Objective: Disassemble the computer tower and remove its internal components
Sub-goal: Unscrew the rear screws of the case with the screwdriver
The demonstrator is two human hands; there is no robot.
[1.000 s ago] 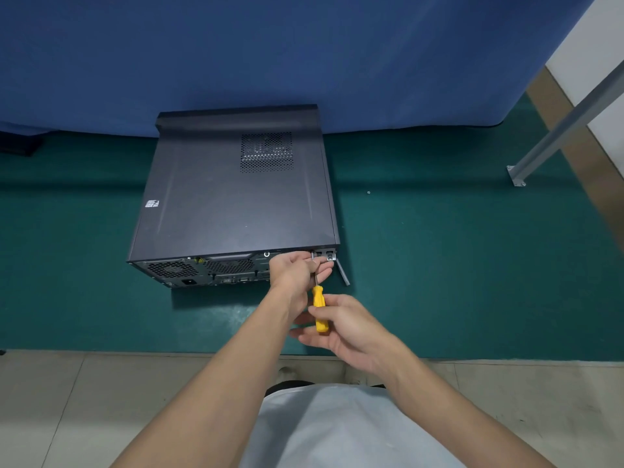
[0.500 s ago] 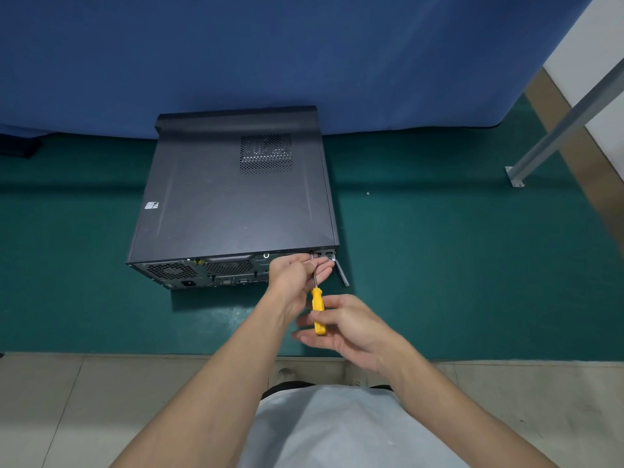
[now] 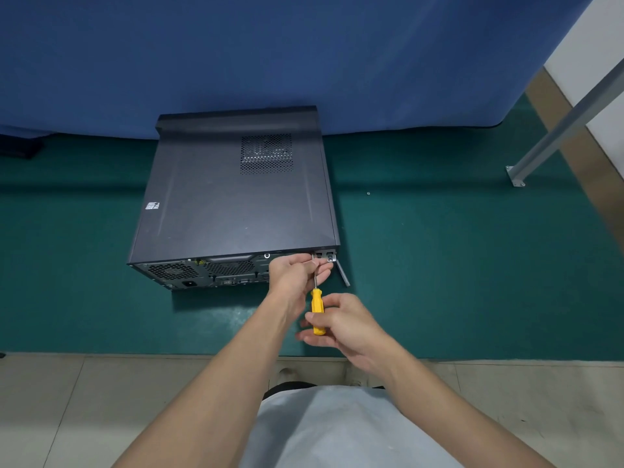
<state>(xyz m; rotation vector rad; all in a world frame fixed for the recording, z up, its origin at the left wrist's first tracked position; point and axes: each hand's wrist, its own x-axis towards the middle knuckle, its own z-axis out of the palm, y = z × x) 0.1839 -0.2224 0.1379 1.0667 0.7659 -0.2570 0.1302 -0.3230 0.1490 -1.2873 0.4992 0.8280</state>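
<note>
From the head view, the only one there is, the computer tower [image 3: 229, 197] lies on its side on the green mat [image 3: 439, 265]. Its broad side panel [image 3: 216, 184] faces up and its rear panel [image 3: 202, 271] is turned towards the person.

Both hands are on the yellow-handled screwdriver [image 3: 317, 310]. The right hand [image 3: 344, 324] has thumb and fingertips closed round the handle, its other fingers loosely spread beneath. The left hand [image 3: 297, 275], ahead of it and nearer the case, has its fingers curled about the thin metal shaft just short of the tip.

The screwdriver's long axis runs straight away from the right fingers and slightly upward in the picture, square to the rear panel. The tip meets the case just beyond the left fingertips, at the upper right corner of the rear. A small metal bracket [image 3: 329, 255] sits there, with a grey strip [image 3: 343, 274] hanging down beside it. The screw itself is hidden behind the left fingers, so I cannot tell whether the tip is seated.

To my eye this is the first stage, freeing the side panel, and everything hangs on holding that shaft in line with the screw. If it tilts, the tip would likely slip out.
</note>
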